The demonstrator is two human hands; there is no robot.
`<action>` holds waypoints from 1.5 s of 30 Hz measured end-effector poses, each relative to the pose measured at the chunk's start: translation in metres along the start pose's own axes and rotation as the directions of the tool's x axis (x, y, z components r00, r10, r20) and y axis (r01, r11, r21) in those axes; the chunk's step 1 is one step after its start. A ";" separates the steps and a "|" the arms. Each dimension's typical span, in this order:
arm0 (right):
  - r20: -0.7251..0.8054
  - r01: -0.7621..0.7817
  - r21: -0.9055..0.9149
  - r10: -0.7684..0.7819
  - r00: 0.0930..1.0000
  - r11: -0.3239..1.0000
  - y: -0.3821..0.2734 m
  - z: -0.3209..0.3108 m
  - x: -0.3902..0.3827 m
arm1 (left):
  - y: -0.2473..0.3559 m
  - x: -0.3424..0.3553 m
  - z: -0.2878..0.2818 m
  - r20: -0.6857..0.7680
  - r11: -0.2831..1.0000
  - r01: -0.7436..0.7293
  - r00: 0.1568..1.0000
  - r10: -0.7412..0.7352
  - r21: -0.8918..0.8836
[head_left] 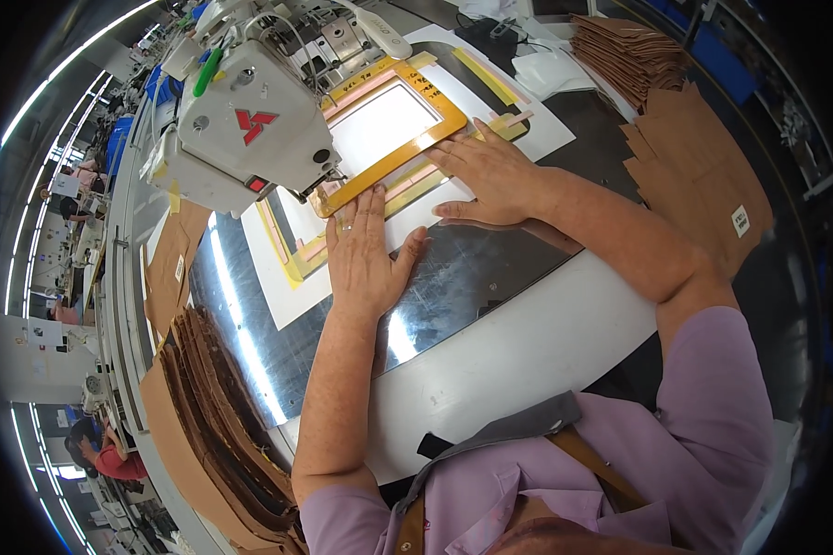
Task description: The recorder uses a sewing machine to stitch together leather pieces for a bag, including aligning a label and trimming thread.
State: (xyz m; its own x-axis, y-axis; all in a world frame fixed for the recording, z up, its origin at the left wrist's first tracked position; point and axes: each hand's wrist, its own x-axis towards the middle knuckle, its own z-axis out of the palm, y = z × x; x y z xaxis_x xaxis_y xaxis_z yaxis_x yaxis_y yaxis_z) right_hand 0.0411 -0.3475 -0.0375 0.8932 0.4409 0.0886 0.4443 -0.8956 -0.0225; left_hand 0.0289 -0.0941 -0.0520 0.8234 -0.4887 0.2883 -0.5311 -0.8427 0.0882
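Observation:
A yellow-orange rectangular frame (393, 166) with a wide opening sits under the head of a white industrial sewing machine (241, 125). Beneath it lies a white sheet template (292, 298) edged with yellow and pink strips. My left hand (366, 254) rests flat, fingertips at the frame's near edge, thumb spread. To its right, my right hand (495, 180) lies with its fingers stretched over the template and along the frame's right corner. Neither hand grips anything. The machine's needle area is just left of the frame's near corner, its tip partly hidden.
Brown cut panels (699, 171) lie at the right, below a folded brown stack (625, 60). Another brown stack (217, 435) stands at the lower left, and a brown piece (176, 264) lies beside the shiny metal plate (463, 277). A person in red (120, 462) sits far left.

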 end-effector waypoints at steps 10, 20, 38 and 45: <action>-0.048 -0.071 -0.044 0.069 0.997 0.997 0.001 0.002 -0.004 | 0.002 0.007 0.000 0.028 0.999 -0.015 0.999 0.016 -0.037; -0.102 -0.051 -0.039 0.047 0.994 0.998 -0.002 0.001 -0.003 | -0.001 0.007 -0.003 -0.008 0.998 0.000 1.000 -0.001 -0.063; -0.144 -0.071 -0.074 0.059 0.988 0.995 -0.002 0.003 -0.004 | 0.001 0.006 -0.003 -0.007 0.996 0.066 0.998 -0.066 -0.052; -0.096 -0.040 -0.045 0.035 0.995 0.998 -0.007 -0.001 0.004 | -0.003 0.003 0.003 -0.028 0.995 0.076 0.997 -0.078 -0.060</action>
State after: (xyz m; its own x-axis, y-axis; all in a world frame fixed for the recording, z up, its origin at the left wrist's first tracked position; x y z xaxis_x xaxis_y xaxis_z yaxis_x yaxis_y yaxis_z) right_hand 0.0414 -0.3398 -0.0361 0.8975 0.4013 0.1829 0.4049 -0.9142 0.0192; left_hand 0.0337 -0.0933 -0.0539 0.8565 -0.4149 0.3071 -0.4776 -0.8626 0.1665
